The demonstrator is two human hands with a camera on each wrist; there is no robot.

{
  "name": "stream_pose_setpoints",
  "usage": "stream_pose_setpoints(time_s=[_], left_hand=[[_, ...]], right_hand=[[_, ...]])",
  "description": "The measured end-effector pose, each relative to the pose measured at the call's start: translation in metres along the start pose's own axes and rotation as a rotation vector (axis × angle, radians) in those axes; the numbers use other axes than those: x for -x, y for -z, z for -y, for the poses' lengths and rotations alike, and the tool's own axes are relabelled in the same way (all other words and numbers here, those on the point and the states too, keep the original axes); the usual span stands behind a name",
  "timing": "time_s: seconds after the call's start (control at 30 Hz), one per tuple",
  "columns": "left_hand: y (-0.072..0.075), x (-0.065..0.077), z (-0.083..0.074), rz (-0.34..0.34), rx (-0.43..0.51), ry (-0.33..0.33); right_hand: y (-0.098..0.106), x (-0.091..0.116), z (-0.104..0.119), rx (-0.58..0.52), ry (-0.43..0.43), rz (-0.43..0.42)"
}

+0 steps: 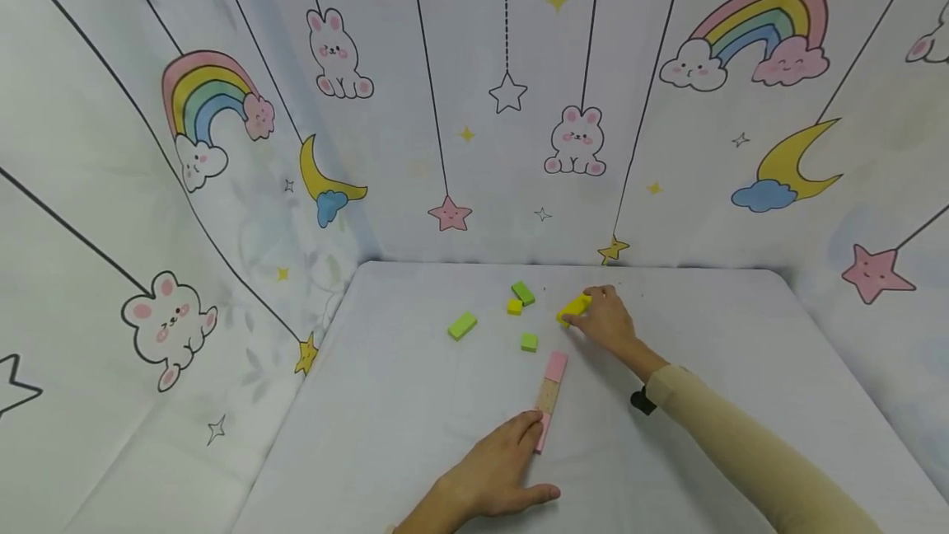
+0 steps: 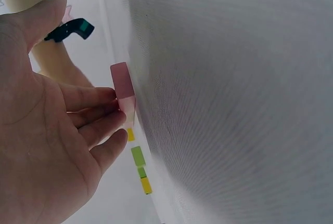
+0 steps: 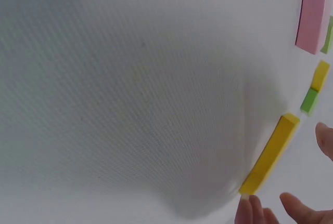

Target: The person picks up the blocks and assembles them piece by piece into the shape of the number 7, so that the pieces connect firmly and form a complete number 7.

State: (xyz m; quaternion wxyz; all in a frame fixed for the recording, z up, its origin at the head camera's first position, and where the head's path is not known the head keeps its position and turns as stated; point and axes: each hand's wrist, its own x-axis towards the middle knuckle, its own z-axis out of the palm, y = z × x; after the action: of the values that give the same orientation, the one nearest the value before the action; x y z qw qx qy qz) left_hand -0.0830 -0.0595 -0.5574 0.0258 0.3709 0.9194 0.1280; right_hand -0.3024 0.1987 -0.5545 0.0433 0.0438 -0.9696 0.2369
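My left hand (image 1: 500,468) lies low over the table, its extended fingertips against the side of a straight row: a pink block (image 1: 555,367), a plain wood-coloured block (image 1: 547,395) and another pink block (image 1: 542,435). In the left wrist view, those fingertips touch the row's side, thumb held apart. Farther off, my right hand (image 1: 606,321) reaches over a long yellow block (image 1: 573,309) lying on the table. The right wrist view has fingertips (image 3: 252,211) right at one end of this yellow block (image 3: 270,154), while the thumb (image 3: 324,140) stands off from the other end.
Left of the yellow block lie a dark green block (image 1: 523,293), a small yellow block (image 1: 515,306), a light green block (image 1: 462,325) and a small green cube (image 1: 529,342). A dark device (image 1: 643,400) hangs at my right wrist. Printed fabric walls (image 1: 400,147) stand behind the white table (image 1: 356,402).
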Motion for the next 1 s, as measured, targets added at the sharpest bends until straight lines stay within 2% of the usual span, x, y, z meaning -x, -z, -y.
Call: stream_pose_setpoints(time_s=[0.37, 0.73, 1.0], left_hand=[[-0.0025, 0.0000, 0.0003, -0.001, -0.028, -0.012], [-0.0005, 0.0016, -0.0011, 0.057, 0.009, 0.037], [-0.0023, 0.0009, -0.0003, 0.047, -0.001, 0.029]], right_hand=[[-0.0045, -0.0025, -0.0058, -0.027, 0.004, 0.068], [-0.0060, -0.0029, -0.0045, -0.008, -0.002, 0.085], [-0.0025, -0.0076, -0.0039, 0.006, -0.002, 0.118]])
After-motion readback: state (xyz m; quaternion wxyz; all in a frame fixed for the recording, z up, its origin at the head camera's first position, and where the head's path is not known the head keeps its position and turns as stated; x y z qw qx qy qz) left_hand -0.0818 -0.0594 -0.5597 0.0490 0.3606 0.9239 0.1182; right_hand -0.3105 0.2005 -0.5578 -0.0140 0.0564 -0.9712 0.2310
